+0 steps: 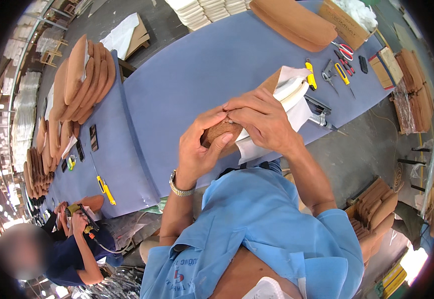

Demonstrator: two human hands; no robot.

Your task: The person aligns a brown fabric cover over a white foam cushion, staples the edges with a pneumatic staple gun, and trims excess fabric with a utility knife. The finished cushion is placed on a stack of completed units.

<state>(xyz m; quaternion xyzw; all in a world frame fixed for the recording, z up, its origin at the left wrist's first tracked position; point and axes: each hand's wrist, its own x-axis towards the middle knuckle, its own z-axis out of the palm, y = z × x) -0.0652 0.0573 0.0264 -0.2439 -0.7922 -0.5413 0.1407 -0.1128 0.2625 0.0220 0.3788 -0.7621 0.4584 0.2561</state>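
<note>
Both my hands are closed on a brown fabric cushion cover [220,133] at the near edge of the blue table. My left hand [197,142] wraps its rounded left end, thumb on the near side and fingers on top. My right hand [263,119] reaches across from the right, its fingertips pinching the cover's edge beside my left fingers. White foam or padding [290,92] and a pale lining [296,115] show from the right end of the piece. What lies under my fingertips is hidden.
Right of the cushion lie a staple gun [320,119], yellow cutter [310,75], screwdriver [342,74], pliers [344,61] and red-handled scissors [345,50]. A large brown cushion [294,25] lies at the far edge. Stacked brown cushions [80,84] stand left. A co-worker [77,249] holds a power tool lower left.
</note>
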